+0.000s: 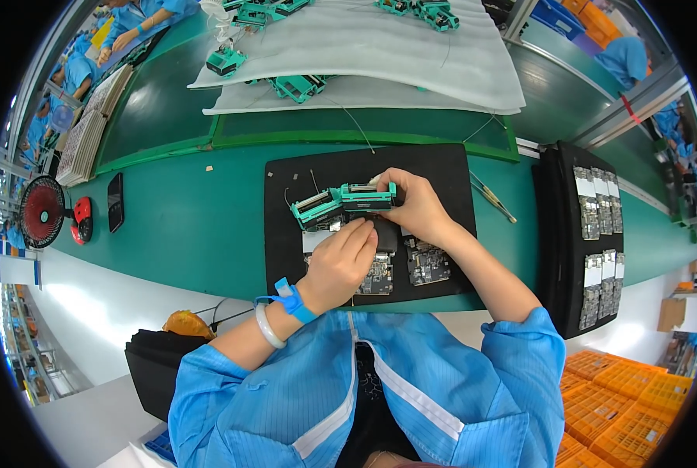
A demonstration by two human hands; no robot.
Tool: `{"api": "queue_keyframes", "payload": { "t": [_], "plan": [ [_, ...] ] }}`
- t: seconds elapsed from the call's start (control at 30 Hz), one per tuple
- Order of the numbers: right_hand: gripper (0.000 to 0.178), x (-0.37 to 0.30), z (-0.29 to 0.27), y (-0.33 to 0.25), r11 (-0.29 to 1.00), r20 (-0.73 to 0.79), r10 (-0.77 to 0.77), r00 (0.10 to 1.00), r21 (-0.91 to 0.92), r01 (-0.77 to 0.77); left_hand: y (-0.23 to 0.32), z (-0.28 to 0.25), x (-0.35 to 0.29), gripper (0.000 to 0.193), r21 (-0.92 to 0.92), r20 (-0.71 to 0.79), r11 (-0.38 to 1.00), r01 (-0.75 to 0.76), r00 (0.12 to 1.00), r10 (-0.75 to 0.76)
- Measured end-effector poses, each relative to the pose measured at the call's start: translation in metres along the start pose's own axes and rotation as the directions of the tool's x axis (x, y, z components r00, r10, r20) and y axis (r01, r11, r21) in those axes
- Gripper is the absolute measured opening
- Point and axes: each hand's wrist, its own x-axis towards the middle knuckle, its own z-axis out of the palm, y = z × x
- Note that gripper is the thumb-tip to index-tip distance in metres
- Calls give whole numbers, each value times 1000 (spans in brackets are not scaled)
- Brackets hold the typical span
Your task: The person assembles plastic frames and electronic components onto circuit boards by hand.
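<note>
Over a black foam mat point(442, 168) I hold a hinged teal-and-black device assembly point(368, 198), its two parts set at an angle to each other. My right hand point(415, 204) grips its right end between thumb and fingers. Just below it, my left hand point(342, 261) has its fingertips pressed together near the assembly's lower edge; what they pinch, if anything, is hidden. Under and beside my hands lie dark circuit boards, one circuit board point(426, 263) to the right and another board point(376, 279) partly covered by my left hand.
Tweezers point(495, 197) lie right of the mat. A black foam stack point(555, 234) farther right bears several boards. At left are a phone point(115, 203) and a small fan point(42, 211). White foam sheets point(411, 58) with more teal assemblies cover the raised green-edged line ahead.
</note>
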Motion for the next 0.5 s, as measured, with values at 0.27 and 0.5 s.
{"api": "queue_keyframes", "payload": {
  "t": [0.27,0.5],
  "plan": [
    [25,1,0,3,999,27,33,999,8,-33,-4,5,2,25,15,10,1000,-18,1000,18],
    [24,1,0,4,1000,9,16,1000,24,-16,-14,3,9,19,-63,92,997,-33,995,39]
  ]
}}
